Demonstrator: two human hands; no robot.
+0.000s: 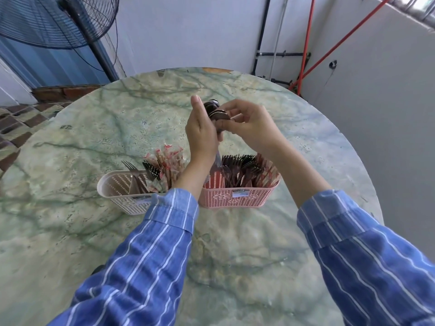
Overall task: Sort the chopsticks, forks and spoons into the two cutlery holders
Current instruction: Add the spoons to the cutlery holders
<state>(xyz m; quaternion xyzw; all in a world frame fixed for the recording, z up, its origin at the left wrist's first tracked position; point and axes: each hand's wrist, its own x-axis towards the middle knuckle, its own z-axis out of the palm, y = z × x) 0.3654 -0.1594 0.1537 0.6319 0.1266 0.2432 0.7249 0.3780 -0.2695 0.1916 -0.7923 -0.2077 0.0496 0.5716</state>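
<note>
My left hand [203, 132] grips a bundle of metal spoons [215, 110] upright above the pink cutlery holder [237, 196]; their handles reach down toward its left compartment. My right hand [247, 123] pinches the spoon bowls at the top of the bundle. The pink holder carries many forks [240, 170] and wrapped chopsticks [268, 170] at its right end. To its left, the beige cutlery holder [120, 191] has a few forks [136, 172] and wrapped chopsticks [168, 163]; its left compartment holds nothing.
Both holders stand side by side on a round green marble table [94, 128]. A standing fan [58, 22] is at the back left beyond the table, and red and black pipes [306, 43] run along the wall at the back right.
</note>
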